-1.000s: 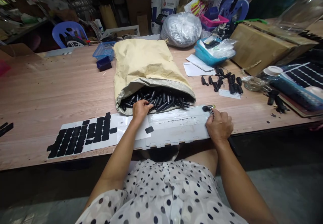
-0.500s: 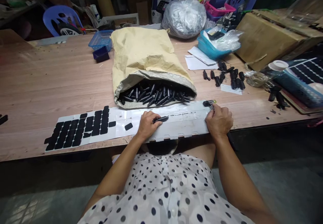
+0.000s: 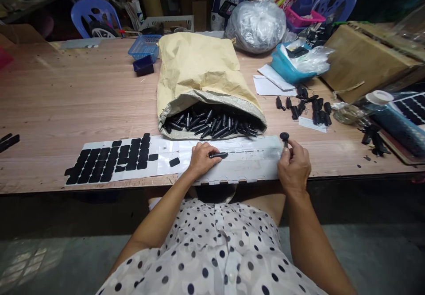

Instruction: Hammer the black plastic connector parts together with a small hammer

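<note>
My left hand (image 3: 203, 158) is closed on a slim black pen-shaped tube (image 3: 218, 155), holding it low over a pale board (image 3: 245, 166) at the table's front edge. At the board's right end, my right hand (image 3: 294, 164) grips a small hammer (image 3: 284, 137); its round black head and metal neck stick up above the fingers. Many similar black tubes (image 3: 212, 124) fill the open mouth of a tan paper sack (image 3: 202, 64) behind the board. To the left of my left hand lies a white sheet (image 3: 162, 155) with rows of black stickers (image 3: 94, 164).
Black plastic parts (image 3: 318, 109) lie at the right near white papers (image 3: 272, 82). Behind them stand a turquoise basket (image 3: 288, 67), a cardboard box (image 3: 368, 60) and a bundle of clear plastic (image 3: 255, 25). Blue baskets (image 3: 144, 49) sit left of the sack.
My right hand has lifted and turned the hammer, so its round face now shows instead of its side. My left hand stays on the black tube. The whole view has shifted slightly.
</note>
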`<state>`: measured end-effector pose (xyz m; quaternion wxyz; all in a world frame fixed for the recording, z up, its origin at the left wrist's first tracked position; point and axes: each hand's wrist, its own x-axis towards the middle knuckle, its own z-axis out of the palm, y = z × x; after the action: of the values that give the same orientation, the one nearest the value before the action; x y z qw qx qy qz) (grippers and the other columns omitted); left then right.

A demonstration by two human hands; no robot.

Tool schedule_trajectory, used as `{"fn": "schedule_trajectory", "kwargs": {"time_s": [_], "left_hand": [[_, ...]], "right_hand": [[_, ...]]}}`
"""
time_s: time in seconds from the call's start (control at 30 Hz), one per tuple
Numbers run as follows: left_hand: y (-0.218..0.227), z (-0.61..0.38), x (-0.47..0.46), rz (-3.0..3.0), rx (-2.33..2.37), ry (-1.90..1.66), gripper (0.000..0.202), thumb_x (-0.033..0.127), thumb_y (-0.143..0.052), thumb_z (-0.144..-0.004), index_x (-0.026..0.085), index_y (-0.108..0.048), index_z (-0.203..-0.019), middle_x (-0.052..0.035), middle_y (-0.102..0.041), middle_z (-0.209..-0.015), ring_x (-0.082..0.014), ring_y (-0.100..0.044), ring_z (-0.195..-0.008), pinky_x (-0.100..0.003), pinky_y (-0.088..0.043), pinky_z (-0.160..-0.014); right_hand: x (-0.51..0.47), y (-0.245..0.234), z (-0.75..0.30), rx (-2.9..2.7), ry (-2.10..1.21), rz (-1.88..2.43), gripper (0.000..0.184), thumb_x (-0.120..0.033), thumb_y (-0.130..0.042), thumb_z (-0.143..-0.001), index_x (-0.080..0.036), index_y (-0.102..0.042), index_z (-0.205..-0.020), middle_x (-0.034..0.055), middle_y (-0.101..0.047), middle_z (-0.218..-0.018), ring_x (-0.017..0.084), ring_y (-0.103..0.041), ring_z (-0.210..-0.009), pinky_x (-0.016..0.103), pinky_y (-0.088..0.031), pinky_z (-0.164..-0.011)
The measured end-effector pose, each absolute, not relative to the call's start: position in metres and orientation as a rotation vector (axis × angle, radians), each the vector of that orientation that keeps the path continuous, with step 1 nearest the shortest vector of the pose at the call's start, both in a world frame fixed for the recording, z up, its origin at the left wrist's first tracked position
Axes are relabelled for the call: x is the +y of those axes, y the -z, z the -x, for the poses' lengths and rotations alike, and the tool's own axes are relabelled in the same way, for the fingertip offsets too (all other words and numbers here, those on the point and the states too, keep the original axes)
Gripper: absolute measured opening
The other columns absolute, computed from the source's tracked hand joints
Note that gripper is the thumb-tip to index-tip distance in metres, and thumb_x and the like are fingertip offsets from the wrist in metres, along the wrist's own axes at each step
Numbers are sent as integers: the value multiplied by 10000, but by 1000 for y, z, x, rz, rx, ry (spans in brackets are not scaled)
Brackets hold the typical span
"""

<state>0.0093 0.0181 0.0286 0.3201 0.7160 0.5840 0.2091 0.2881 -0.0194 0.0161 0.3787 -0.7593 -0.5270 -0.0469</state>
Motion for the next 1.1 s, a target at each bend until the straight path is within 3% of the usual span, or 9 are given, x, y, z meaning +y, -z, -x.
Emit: {"fn": "schedule_trajectory", "kwargs": {"time_s": [0.13,0.27,0.47,0.6,0.97,1.1], "left_hand": [[-29,-10,19,-1873,1541,-552,118,277,-804,-798,299,-818,-914,-17,-724,-944,-271,-557,-1050,-444,-438,-1012],[-30,-11,21,-1870,1543,-522,110,285,-812,-780,302,-827,-888,-15,-718,-906,-265,-570,-1026,-427,-443,-982],[-33,-12,21,-1875,1528,-516,114,266,-795,-778,302,-828,-881,-9,-711,-900,-250,-577,-1010,-419,-430,-975],[-34,-14,20,-1854,1540,-518,117,259,-801,-768,302,-832,-872,-9,-715,-901,-249,-583,-1016,-420,-432,-979],[-33,-13,20,-1856,1555,-543,114,272,-807,-767,296,-830,-877,-11,-742,-922,-259,-590,-1022,-436,-445,-979],[-30,-12,18,-1874,1555,-559,111,280,-801,-782,302,-828,-887,-11,-747,-940,-268,-578,-1029,-447,-446,-983]], "right_hand": [[-38,-27,-241,-1566,-247,1623,382,-356,-442,-1004,-210,-671,-1272,91,-705,-994,230,-651,-888,382,-552,-800],[-47,-27,-201,-1772,-447,1404,334,-329,-480,-1021,-231,-717,-1236,79,-725,-968,218,-684,-902,366,-582,-826],[-50,-21,-181,-1841,-350,1356,384,-267,-438,-1043,-263,-688,-1335,78,-699,-961,210,-685,-896,341,-590,-815],[-48,-20,-183,-1874,-279,1369,379,-261,-429,-1045,-268,-706,-1303,61,-672,-888,201,-668,-803,321,-581,-737],[-51,-24,-192,-1805,-300,1452,362,-276,-437,-1035,-250,-714,-1267,68,-684,-920,215,-667,-867,343,-573,-799],[-43,-31,-214,-1709,-152,1572,365,-321,-434,-1027,-243,-714,-1249,79,-690,-941,230,-644,-862,373,-550,-816]]}}
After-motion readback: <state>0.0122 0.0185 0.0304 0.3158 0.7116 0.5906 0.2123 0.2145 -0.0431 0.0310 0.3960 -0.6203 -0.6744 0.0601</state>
